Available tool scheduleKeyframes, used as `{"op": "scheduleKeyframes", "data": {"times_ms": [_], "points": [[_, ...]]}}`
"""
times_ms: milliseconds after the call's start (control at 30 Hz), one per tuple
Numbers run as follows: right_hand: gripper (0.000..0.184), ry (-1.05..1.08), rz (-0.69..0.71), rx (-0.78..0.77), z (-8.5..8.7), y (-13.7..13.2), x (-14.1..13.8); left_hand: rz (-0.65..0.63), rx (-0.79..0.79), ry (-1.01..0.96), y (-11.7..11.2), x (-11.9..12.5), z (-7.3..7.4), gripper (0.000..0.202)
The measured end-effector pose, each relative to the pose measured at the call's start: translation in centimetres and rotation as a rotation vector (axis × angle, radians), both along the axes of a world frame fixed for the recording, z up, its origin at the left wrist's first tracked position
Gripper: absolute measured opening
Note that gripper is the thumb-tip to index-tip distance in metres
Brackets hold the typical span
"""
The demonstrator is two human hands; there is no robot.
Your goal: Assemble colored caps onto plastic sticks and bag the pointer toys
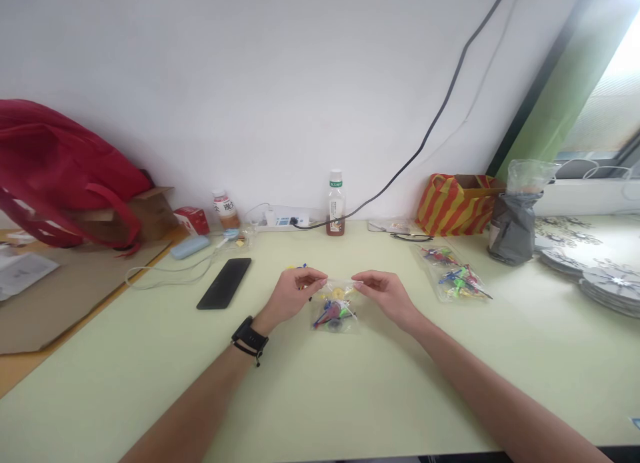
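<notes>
Between my two hands hangs a clear plastic bag (336, 313) with small colourful plastic pieces inside, in red, blue, green, yellow and white. My left hand (295, 293) pinches its upper left corner. At the upper right corner, my right hand (383, 293) pinches the bag's edge. A few blue and yellow pieces (302, 267) lie on the table behind my left hand, which partly hides them. To the right rest more clear bags of colourful pieces (457, 281). A black watch (250, 336) is on my left wrist.
On the pale green table (320, 396), a black phone (224, 284) lies left of my hands. A drink bottle (336, 203) and a power strip (290, 219) stand by the wall. Rightward are a striped bag (453, 206), a grey bag (513, 229) and stacked grey discs (613, 286).
</notes>
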State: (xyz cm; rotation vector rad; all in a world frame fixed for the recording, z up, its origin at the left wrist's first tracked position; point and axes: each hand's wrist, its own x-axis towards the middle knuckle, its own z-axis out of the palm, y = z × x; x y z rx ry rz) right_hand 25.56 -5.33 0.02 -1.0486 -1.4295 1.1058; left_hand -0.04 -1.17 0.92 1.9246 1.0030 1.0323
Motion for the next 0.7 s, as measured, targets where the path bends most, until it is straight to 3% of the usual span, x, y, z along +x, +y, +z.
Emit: {"op": "scheduleKeyframes", "data": {"times_ms": [167,433,600,700], "points": [[0.030,-0.082,-0.054,0.123,-0.2,0.1,-0.2,-0.003,0.028,0.029,-0.3,0.0,0.6,0.026],[0.021,-0.061,-0.040,0.227,0.2,-0.4,0.2,-0.067,-0.184,-0.149,-0.8,0.1,0.8,0.028],[0.027,-0.133,0.017,0.158,1.0,-0.6,0.2,-0.070,-0.154,-0.134,-0.8,0.4,0.6,0.035],[0.030,-0.256,0.088,0.185,1.1,-0.5,0.1,-0.090,-0.070,-0.052,-0.8,0.5,0.7,0.030]]}}
